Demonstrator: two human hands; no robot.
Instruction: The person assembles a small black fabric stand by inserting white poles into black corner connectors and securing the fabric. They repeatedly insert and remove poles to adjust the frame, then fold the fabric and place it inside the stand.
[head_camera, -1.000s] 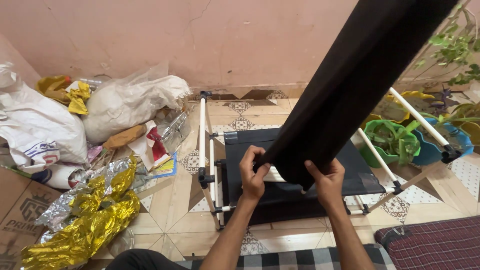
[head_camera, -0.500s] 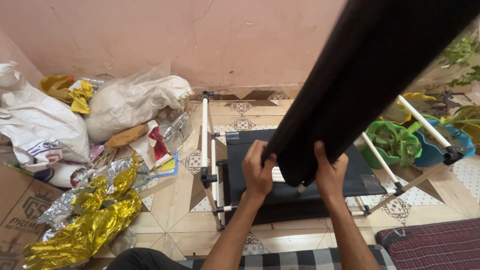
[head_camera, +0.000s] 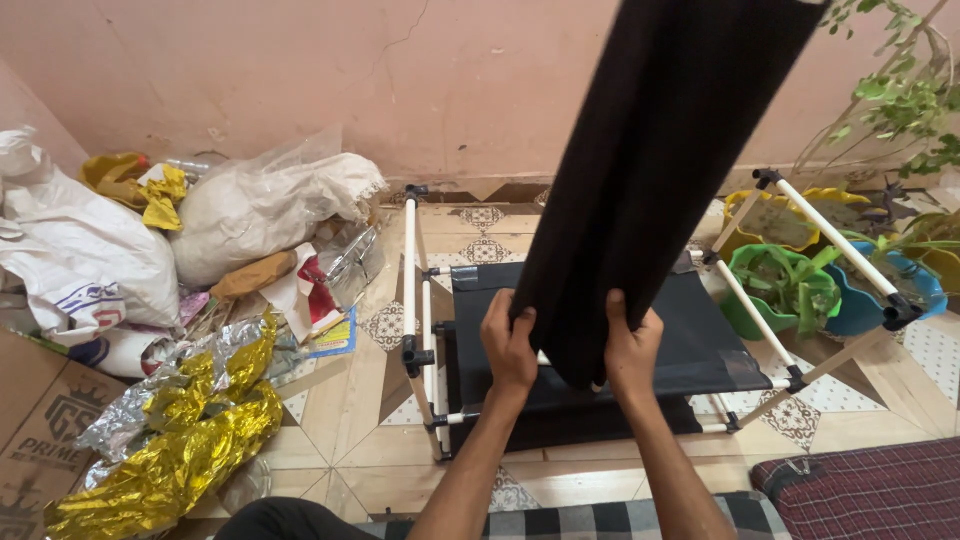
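Both of my hands grip the lower end of a long black fabric panel that rises steeply up and to the right, out of the top of the view. My left hand holds its left edge and my right hand holds its right edge, close together. Under them on the tiled floor lies a rack frame of white tubes with black joints, with a black fabric shelf stretched across it. The panel hides the middle of the frame.
White sacks and crumpled gold and silver foil lie piled at the left by a cardboard box. Coloured plastic plant pots stand at the right under green branches. A checked cushion lies at bottom right.
The black panel has swung more upright and my two hands have moved closer together on its lower end, a little higher over the frame.
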